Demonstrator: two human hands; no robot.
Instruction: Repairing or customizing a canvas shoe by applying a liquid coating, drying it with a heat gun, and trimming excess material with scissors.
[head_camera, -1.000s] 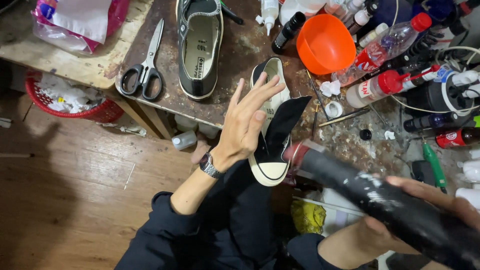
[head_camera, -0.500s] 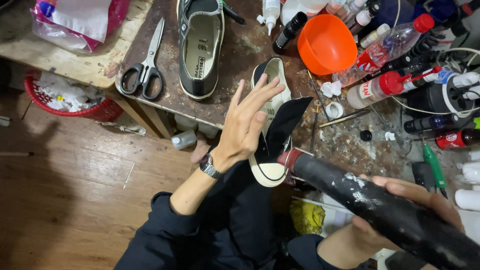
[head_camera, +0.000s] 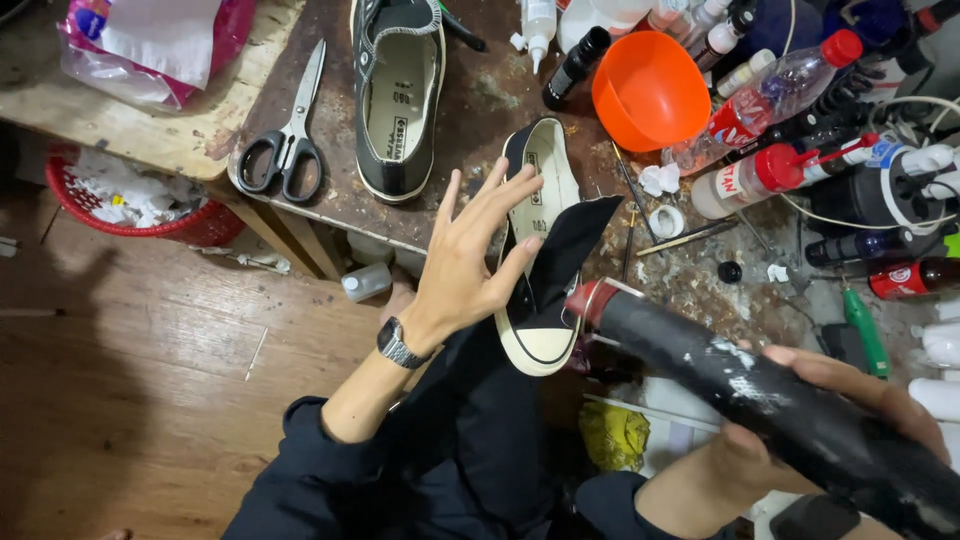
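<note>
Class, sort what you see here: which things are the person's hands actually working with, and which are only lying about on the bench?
In hand:
left hand steadying the black-and-white sneaker
right hand gripping the black heat gun, nozzle aimed at the sneaker

Lying about:
scissors
second sneaker
orange bowl
bottles
red basket
</note>
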